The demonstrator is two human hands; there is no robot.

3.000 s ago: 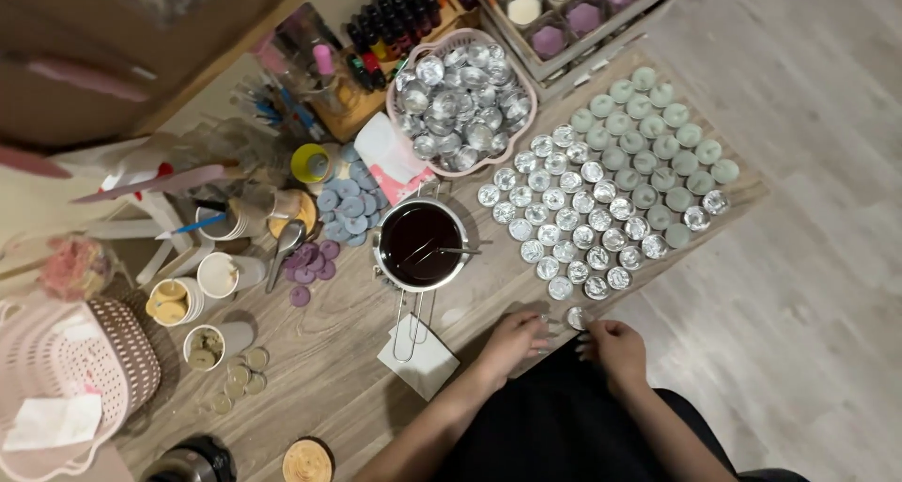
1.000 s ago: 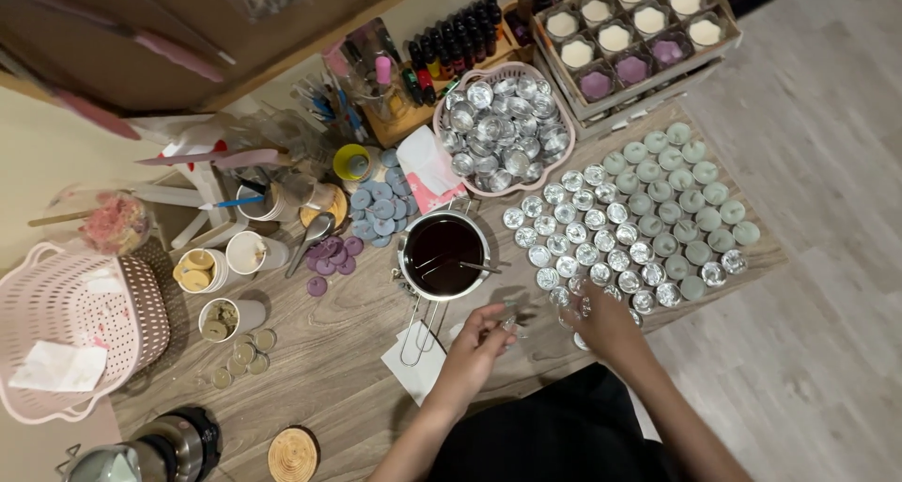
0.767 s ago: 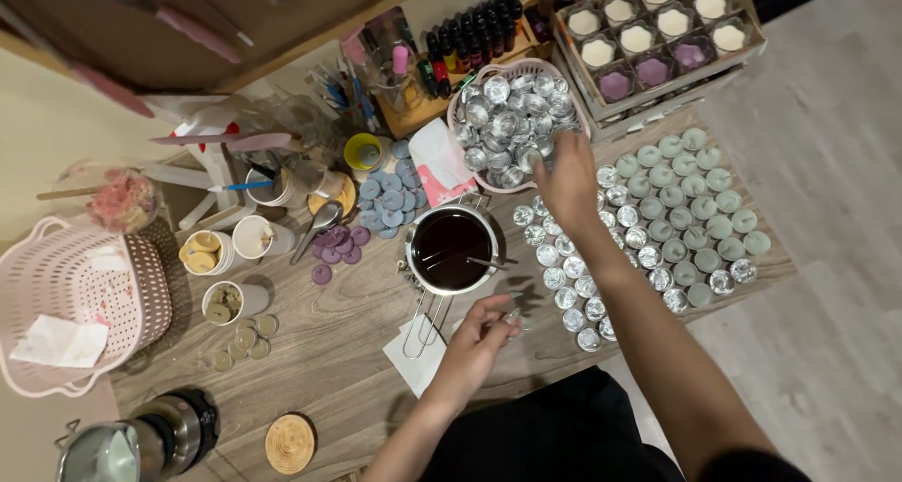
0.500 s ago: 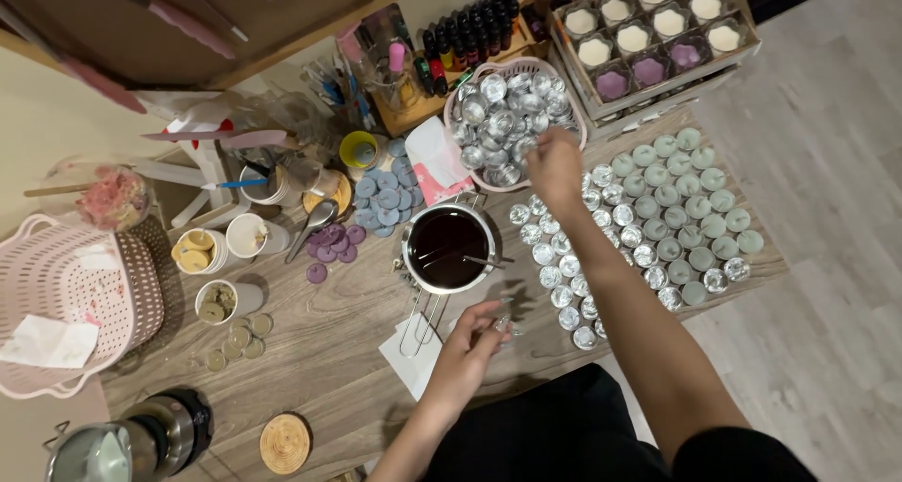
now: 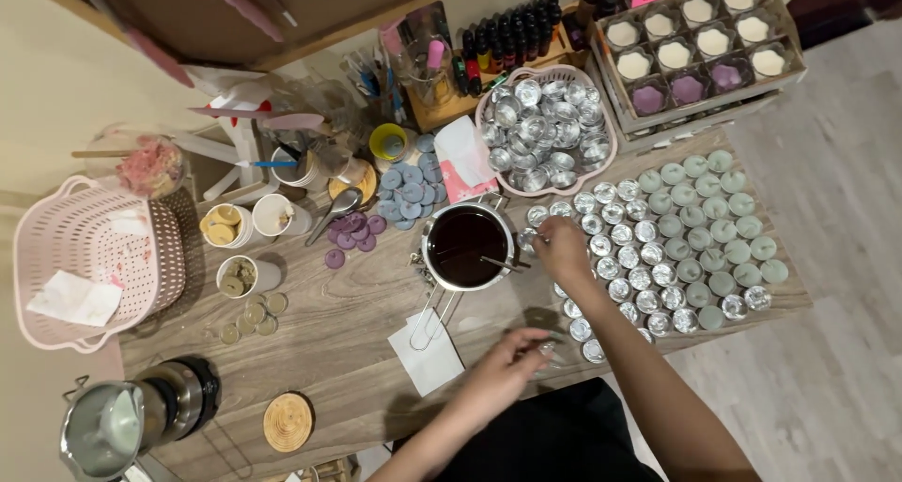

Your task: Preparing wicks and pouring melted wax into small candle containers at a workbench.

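Observation:
My right hand (image 5: 562, 247) hovers with closed fingers at the left edge of the rows of empty silver tealight cups (image 5: 639, 256), just right of the metal pot of dark liquid (image 5: 467, 247). It seems to pinch one small silver cup. My left hand (image 5: 512, 365) is lower, near the table's front edge, its fingertips closed on a small shiny metal piece (image 5: 546, 349). Behind the rows stands a pink basket (image 5: 481, 125) heaped with more silver cups. Pale green filled tealights (image 5: 723, 219) fill the right side of the rows.
A white napkin (image 5: 427, 355) lies under the pot's handle. Purple discs (image 5: 352, 233), blue discs (image 5: 409, 186), small cups (image 5: 225, 224), a large pink basket (image 5: 94, 256), a metal pitcher (image 5: 103, 435), a wooden coaster (image 5: 287, 421), dark bottles (image 5: 507, 31) and a candle tray (image 5: 695, 50) crowd the table.
My right hand went from the table's front edge up to the pink basket, then came back down to the left end of the cup rows. My left hand stayed low with its small piece.

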